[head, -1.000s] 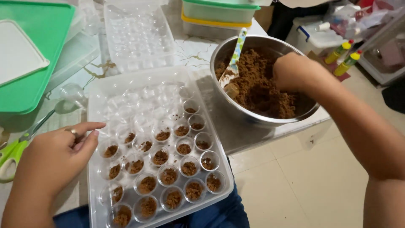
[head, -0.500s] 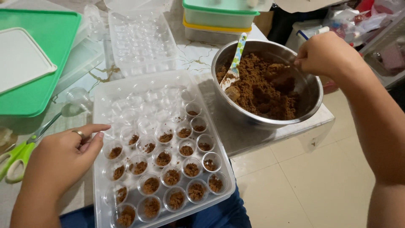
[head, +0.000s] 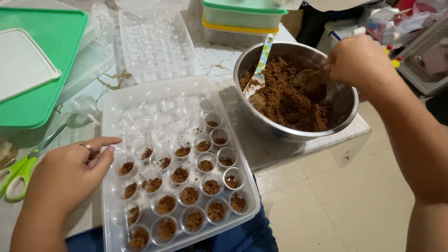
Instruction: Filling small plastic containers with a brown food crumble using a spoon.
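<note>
Seen from above, a person's two bare hands work at a table. The right hand (head: pixel 359 60), at the upper right, is closed around the handle of a small clear spoon (head: pixel 310 78), whose bowl sits in the brown crumbly mixture (head: pixel 289 100) inside a round steel bowl (head: pixel 343 105). A second spoon with a patterned handle (head: pixel 260 70) leans against the bowl's left inner wall, its bowl end resting on the mixture. The left hand (head: pixel 65 175), at the lower left, holds nothing: it lies palm down with fingers loosely spread, a ring on one finger, and its fingertips touch the left edge of a clear plastic tray (head: pixel 112 116). That tray lies between the two hands, just left of the steel bowl, and holds rows of small clear cups (head: pixel 205 165); the nearer cups each hold a little brown mixture, while the farther ones are clear. Green-handled scissors (head: pixel 18 175) lie just left of the left hand. Beyond it are a green lid (head: pixel 51 60) and a second clear tray (head: pixel 156 44), with stacked lidded containers (head: pixel 242 21) behind the bowl.
</note>
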